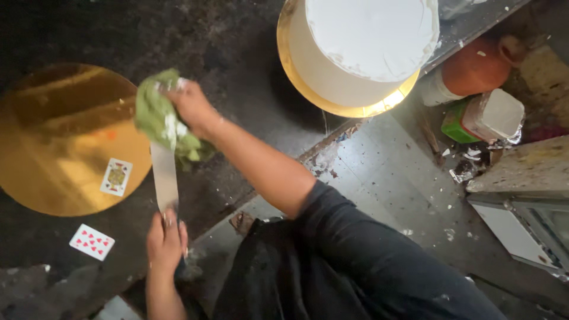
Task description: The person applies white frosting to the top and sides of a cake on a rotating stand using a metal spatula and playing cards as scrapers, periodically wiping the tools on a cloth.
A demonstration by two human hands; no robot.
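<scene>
my left hand [166, 240] grips the stiff, slick palette knife [164, 178] by its handle, right hand [191, 106] clenched round the soft green cloth [160, 118] on the blade

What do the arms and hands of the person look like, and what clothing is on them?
Both hands, the left hand and the right hand, are bare, with no gloves. The forearms are uncovered too. A short dark sleeve covers the right upper arm, belonging to a dark shirt. White smears mark the right fingers. I see no watch or rings.
</scene>
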